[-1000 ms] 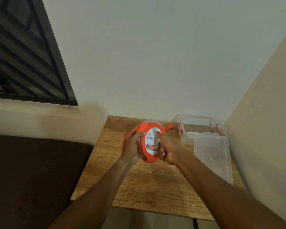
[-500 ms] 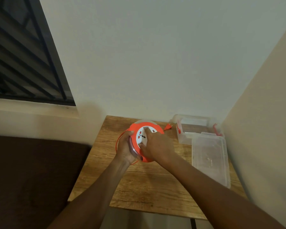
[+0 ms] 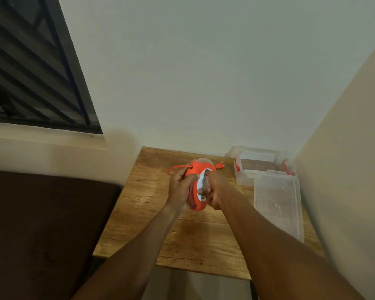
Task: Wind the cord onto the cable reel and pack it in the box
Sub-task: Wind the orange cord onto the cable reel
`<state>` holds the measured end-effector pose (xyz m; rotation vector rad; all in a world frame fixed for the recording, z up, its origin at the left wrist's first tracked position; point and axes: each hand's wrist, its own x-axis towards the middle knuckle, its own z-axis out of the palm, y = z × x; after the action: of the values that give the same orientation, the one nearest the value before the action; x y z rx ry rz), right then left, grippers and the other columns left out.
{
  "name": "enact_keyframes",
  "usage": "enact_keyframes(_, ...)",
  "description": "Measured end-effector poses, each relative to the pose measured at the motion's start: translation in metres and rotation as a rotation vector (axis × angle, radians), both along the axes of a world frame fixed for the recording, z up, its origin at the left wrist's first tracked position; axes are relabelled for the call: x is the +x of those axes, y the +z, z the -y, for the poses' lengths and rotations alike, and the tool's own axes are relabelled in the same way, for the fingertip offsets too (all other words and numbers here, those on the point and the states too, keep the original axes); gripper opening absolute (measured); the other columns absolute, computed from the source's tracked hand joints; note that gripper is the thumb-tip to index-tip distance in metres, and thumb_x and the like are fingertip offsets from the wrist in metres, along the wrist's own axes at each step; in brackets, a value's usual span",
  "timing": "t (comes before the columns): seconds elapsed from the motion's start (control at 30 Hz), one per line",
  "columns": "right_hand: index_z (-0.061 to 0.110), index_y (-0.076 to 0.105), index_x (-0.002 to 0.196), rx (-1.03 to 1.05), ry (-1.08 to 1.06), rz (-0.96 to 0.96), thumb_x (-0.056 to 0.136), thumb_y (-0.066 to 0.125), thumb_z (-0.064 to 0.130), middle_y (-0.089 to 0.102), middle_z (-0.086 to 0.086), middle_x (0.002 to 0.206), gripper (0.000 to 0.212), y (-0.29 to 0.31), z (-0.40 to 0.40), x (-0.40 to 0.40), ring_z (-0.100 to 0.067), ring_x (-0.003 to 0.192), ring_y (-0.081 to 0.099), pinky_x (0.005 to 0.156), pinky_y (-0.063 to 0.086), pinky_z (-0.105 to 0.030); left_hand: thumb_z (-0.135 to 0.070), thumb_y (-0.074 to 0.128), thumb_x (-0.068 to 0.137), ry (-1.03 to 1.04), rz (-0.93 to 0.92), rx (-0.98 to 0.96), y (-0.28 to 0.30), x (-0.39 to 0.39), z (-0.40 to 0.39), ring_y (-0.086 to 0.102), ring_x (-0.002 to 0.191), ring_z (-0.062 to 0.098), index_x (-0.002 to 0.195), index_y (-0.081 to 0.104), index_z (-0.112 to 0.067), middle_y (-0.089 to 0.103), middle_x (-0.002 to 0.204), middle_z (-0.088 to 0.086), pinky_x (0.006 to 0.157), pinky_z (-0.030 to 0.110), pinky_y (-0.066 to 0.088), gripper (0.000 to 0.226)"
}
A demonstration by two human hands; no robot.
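An orange cable reel (image 3: 200, 204) with a white socket face is held on edge above the wooden table (image 3: 143, 191). My left hand (image 3: 180, 187) grips its left rim. My right hand (image 3: 214, 191) is closed on the white face, fingers wrapped around the centre. A short loop of orange cord (image 3: 175, 168) sticks out to the left of the reel. The orange plug (image 3: 219, 165) lies on the table just behind the reel. A clear plastic box (image 3: 245, 180) with red latches stands open at the back right.
The clear lid (image 3: 279, 202) lies flat in front of the box along the right wall. A dark brown surface (image 3: 41, 224) sits left of the table, below a barred window (image 3: 30, 72). Walls close the table at the back and right.
The reel has turned from facing me to edge-on, my right hand has come around lower on its face, and the loose cord loop at the left has grown smaller.
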<state>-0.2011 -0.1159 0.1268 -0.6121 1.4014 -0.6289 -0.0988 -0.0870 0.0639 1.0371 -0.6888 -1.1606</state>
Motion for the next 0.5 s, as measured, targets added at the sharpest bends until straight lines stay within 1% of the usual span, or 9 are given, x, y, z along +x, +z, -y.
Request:
enact_keyframes(0.03,0.01,0.056,0.088,0.044,-0.013,0.034,0.102,0.042,0.026,0.058,-0.005,0.073,0.025,0.0,0.0,-0.003,-0.012,0.038,0.048,0.031,0.034,-0.015,-0.013,0.069,0.074,-0.008,0.001,-0.003,0.0,-0.001,0.0,0.061,0.071,0.026,0.074,0.071,-0.012,0.064,0.073,0.006,0.066,0.037,0.053,0.003)
enact_keyframes(0.1,0.009,0.056,0.097,0.085,0.021,0.037,0.103,0.043,0.027,0.066,-0.013,0.066,0.023,0.006,-0.003,-0.005,-0.011,0.044,0.051,0.028,0.03,-0.015,-0.012,0.067,0.074,0.026,-0.096,0.028,0.001,0.004,0.002,0.062,0.074,0.026,0.075,0.072,-0.013,0.066,0.076,0.005,0.064,0.035,0.054,0.005)
enact_keyframes(0.13,0.009,0.056,0.099,0.074,0.046,0.036,0.103,0.047,0.03,0.069,-0.014,0.066,0.024,0.012,-0.005,-0.004,-0.012,0.047,0.054,0.03,0.034,-0.015,-0.013,0.066,0.075,0.038,-0.174,0.05,0.0,0.008,0.004,0.064,0.08,0.03,0.082,0.073,-0.01,0.068,0.083,0.01,0.069,0.037,0.056,0.011)
enact_keyframes(0.2,0.006,0.061,0.103,-0.063,0.151,-0.043,0.1,0.054,0.026,0.071,-0.012,0.07,0.021,0.021,-0.01,0.0,-0.015,0.047,0.061,0.036,0.046,-0.019,-0.02,0.063,0.08,0.009,-0.327,0.113,0.001,0.012,0.006,0.064,0.096,0.038,0.11,0.071,0.0,0.067,0.105,0.023,0.083,0.045,0.055,0.037)
enact_keyframes(0.27,0.003,0.065,0.102,-0.373,0.308,-0.393,0.094,0.06,0.019,0.073,-0.009,0.077,0.019,0.019,-0.014,-0.001,-0.019,0.055,0.066,0.046,0.054,-0.025,-0.024,0.059,0.087,0.012,-0.413,0.154,0.006,0.016,0.006,0.069,0.099,0.037,0.125,0.068,0.002,0.069,0.115,0.024,0.087,0.046,0.056,0.046)
enact_keyframes(0.33,0.005,0.067,0.103,-0.758,0.501,-0.948,0.09,0.064,0.025,0.073,-0.008,0.093,0.025,0.017,-0.017,-0.009,-0.022,0.075,0.067,0.058,0.052,-0.027,-0.024,0.058,0.09,0.035,-0.442,0.15,0.007,0.021,0.008,0.069,0.102,0.036,0.13,0.065,0.0,0.07,0.119,0.023,0.086,0.045,0.055,0.048)
enact_keyframes(0.37,0.009,0.066,0.111,-0.895,0.568,-1.124,0.089,0.064,0.029,0.072,-0.008,0.103,0.03,0.018,-0.018,-0.013,-0.023,0.086,0.066,0.066,0.053,-0.029,-0.024,0.059,0.089,0.039,-0.44,0.151,0.008,0.024,0.009,0.067,0.105,0.037,0.133,0.064,0.0,0.069,0.12,0.023,0.086,0.046,0.055,0.05)
enact_keyframes(0.43,0.019,0.057,0.131,-1.078,0.713,-1.248,0.091,0.062,0.033,0.066,-0.007,0.12,0.042,0.017,-0.016,-0.017,-0.025,0.104,0.064,0.08,0.055,-0.036,-0.024,0.062,0.087,0.019,-0.431,0.165,0.011,0.027,0.007,0.069,0.1,0.036,0.13,0.066,-0.001,0.07,0.116,0.022,0.082,0.045,0.057,0.049)
enact_keyframes(0.5,0.028,0.044,0.143,-1.15,0.875,-1.299,0.092,0.059,0.036,0.056,-0.008,0.133,0.054,0.015,-0.014,-0.016,-0.028,0.112,0.06,0.083,0.054,-0.039,-0.025,0.062,0.086,-0.019,-0.425,0.174,0.009,0.029,0.004,0.071,0.092,0.032,0.125,0.068,-0.002,0.07,0.111,0.02,0.078,0.042,0.059,0.045)
